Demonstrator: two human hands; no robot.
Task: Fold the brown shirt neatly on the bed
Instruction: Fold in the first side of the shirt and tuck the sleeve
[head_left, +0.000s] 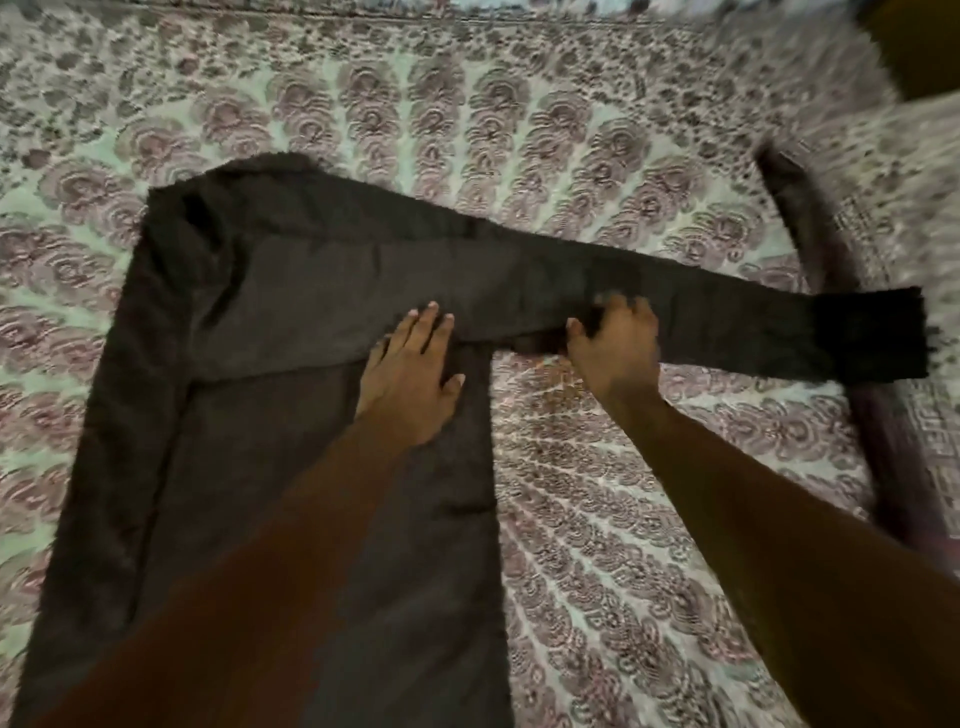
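The brown shirt (270, 395) lies flat on the bed (597, 519), its body running from the upper left down to the bottom edge of the view. One long sleeve (727, 327) stretches out to the right across the bedspread. My left hand (410, 374) presses flat on the shirt's body near its right edge, fingers straight. My right hand (615, 343) grips the lower edge of the sleeve close to the body, fingers curled over the fabric. The shirt's left side is folded inward in a long strip.
The bedspread has a busy floral print in pale green and mauve. A dark curved band (831, 270) lies on the bed at the right, partly under the sleeve's cuff. A dark object (919, 47) sits in the top right corner.
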